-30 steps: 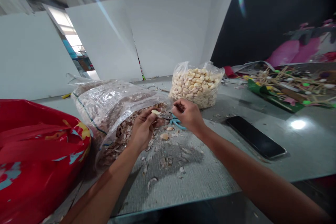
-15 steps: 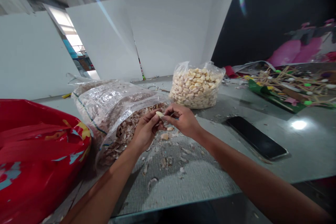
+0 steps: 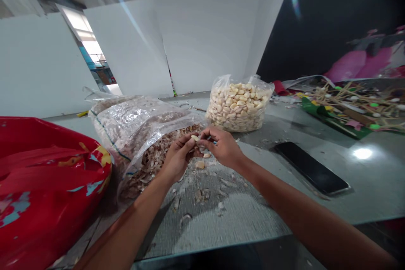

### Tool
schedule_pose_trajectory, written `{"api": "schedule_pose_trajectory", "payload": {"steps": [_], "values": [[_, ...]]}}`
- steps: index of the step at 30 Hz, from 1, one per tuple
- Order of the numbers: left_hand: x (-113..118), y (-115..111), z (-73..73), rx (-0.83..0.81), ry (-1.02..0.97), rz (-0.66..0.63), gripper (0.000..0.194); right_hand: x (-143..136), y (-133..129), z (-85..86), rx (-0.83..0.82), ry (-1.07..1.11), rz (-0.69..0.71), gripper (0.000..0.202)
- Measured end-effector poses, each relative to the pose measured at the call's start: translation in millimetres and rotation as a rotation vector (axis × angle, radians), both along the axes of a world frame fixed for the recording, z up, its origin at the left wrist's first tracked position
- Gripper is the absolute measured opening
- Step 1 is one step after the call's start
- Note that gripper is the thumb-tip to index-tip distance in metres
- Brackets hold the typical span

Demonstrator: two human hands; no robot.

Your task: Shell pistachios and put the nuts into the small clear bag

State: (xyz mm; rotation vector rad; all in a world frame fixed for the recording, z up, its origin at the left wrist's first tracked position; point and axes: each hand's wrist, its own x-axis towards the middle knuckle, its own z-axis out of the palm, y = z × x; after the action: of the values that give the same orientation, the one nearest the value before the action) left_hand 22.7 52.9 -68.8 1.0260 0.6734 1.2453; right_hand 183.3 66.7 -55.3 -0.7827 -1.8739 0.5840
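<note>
Between my two hands is a small pale bean-like piece (image 3: 195,138). My left hand (image 3: 179,155) pinches it from the left, and the fingertips of my right hand (image 3: 222,147) close on its right end. Just below the fingers, a couple of similar pieces (image 3: 200,164) lie on the grey table (image 3: 234,219) among thin husk scraps. Left of my hands, a large clear bag (image 3: 133,118) lies on its side, its mouth showing brownish husks (image 3: 155,152). Behind my right hand stands a clear bag full of pale pieces (image 3: 238,105).
A black phone (image 3: 311,168) lies to the right. A crumpled red object (image 3: 47,185) fills the left side. Farther right are thin sticks (image 3: 348,101) with coloured bits on a green sheet (image 3: 329,118). White panels (image 3: 209,38) stand behind the table.
The whole view has shifted slightly, so things appear a little farther right. Both hands keep hold of the pale piece, with only a slight change in the fingers.
</note>
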Motion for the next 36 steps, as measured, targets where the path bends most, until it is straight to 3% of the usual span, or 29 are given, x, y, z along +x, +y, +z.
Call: {"api": "schedule_pose_trajectory", "payload": {"steps": [9, 15, 23, 27, 32, 36], "values": [[0, 7, -4.2, 0.042, 0.031, 0.249, 0.034, -4, -3, -4.2, 0.063, -0.008, 0.021, 0.011], [-1, 4, -0.6, 0.041, 0.042, 0.207, 0.031, 2, 3, -3.2, 0.046, -0.012, -0.035, 0.016], [-4, 0, -1.7, 0.052, 0.176, 0.086, 0.029, 3, 1, 2.4, 0.141, -0.139, 0.019, 0.022], [-4, 1, 0.1, 0.048, 0.204, 0.135, 0.037, 26, 16, 26.0, 0.289, -0.064, -0.221, 0.021], [-6, 4, 0.7, 0.092, 0.160, 0.213, 0.035, 85, 75, 82.9, 0.359, 0.116, -0.720, 0.030], [-10, 5, 1.2, 0.150, 0.154, 0.270, 0.032, 113, 122, 113.3, 0.223, -0.108, -0.781, 0.025]]}}
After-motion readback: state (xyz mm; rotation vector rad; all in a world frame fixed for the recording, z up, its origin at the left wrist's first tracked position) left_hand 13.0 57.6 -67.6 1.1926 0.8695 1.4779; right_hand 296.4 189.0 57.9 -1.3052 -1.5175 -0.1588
